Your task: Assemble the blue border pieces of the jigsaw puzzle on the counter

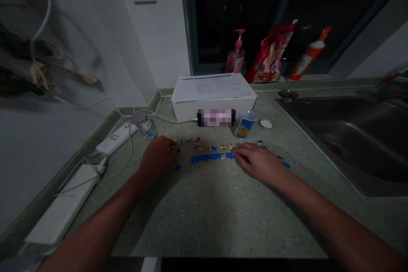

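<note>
A joined strip of blue jigsaw pieces (207, 157) lies on the counter, with a lighter figure near its right end. My right hand (256, 159) rests at that end, index fingertip touching the strip and thumb stretched apart below. To the left, my left hand (158, 153) has its fingers curled together beside loose pieces; what is between the fingertips is too dark to make out. One loose blue piece (178, 168) sits below that hand. Several colourful loose pieces (199, 148) are scattered above the strip, and more pieces (284, 163) lie beyond my right hand.
Behind the pieces stand a phone (216, 117), a white box (213, 108) with printed paper on top, and a clear can (245, 124) near its lid (265, 124). A jar (145, 126) and power strips (65, 204) are left; a sink (347, 136) is right.
</note>
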Demonstrator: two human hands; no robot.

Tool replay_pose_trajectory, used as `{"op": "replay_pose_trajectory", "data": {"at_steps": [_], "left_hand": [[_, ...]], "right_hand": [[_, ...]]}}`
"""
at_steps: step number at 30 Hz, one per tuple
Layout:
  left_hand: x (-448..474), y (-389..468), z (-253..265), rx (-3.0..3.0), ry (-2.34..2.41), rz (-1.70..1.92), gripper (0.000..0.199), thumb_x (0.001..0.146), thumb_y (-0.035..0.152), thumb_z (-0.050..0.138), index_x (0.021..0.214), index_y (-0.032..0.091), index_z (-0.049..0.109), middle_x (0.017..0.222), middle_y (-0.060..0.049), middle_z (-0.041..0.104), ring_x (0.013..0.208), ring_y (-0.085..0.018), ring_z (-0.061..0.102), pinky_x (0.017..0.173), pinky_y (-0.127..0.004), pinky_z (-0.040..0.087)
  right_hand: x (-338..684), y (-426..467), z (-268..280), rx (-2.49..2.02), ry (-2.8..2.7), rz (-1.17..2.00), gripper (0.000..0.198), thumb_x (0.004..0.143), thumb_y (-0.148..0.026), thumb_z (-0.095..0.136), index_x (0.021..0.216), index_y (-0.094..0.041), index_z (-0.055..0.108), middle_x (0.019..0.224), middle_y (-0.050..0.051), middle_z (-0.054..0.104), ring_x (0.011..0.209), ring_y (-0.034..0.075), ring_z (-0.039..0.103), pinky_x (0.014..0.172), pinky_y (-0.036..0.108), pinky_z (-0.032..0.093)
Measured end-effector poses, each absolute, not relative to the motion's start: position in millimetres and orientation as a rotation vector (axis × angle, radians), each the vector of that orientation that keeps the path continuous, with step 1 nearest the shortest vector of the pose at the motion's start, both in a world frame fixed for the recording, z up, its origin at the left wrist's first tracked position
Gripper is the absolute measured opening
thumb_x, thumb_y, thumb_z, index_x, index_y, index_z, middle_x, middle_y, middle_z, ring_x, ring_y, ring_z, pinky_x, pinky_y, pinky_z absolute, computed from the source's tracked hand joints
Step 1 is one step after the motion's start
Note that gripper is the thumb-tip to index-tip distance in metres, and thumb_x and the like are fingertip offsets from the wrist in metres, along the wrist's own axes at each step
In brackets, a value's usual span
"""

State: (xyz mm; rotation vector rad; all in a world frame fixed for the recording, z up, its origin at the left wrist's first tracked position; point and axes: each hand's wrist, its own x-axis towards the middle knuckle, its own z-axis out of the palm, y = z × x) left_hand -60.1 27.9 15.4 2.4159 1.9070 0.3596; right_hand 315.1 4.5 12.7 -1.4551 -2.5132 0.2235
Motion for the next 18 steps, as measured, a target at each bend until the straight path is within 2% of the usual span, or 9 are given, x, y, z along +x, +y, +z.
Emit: {"op": "replay_pose_trajectory", "data": {"at_steps": [14, 18], "left_hand": [[-60.4, 24.7, 17.1, 2.44, 1.929, 0.274, 0.028, 0.103, 0.024, 0.055, 0.101, 0.016, 0.082, 0.101, -0.015, 0.076, 0.1, -0.033, 0.072, 0.092, -0.047, 0.058], [-61.1, 24.8, 16.2, 2.451, 1.942, 0.25, 0.029, 0.104, 0.023, 0.054, 0.102, 0.019, 0.083, 0.102, -0.013, 0.077, 0.1, -0.032, 0.073, 0.093, -0.045, 0.058]], "right_hand": [[316.3, 5.0, 11.4, -1.501, -2.515, 0.2, 0.025, 0.109, -0.022, 0.056, 0.117, -0.023, 0.08, 0.113, 0.01, 0.081, 0.105, 0.027, 0.077, 0.091, 0.043, 0.059], [317.1, 5.5, 9.5, -1.527, -2.489, 0.19, 0.026, 0.108, -0.022, 0.056, 0.117, -0.024, 0.08, 0.112, 0.009, 0.082, 0.105, 0.028, 0.077, 0.091, 0.042, 0.058]]}}
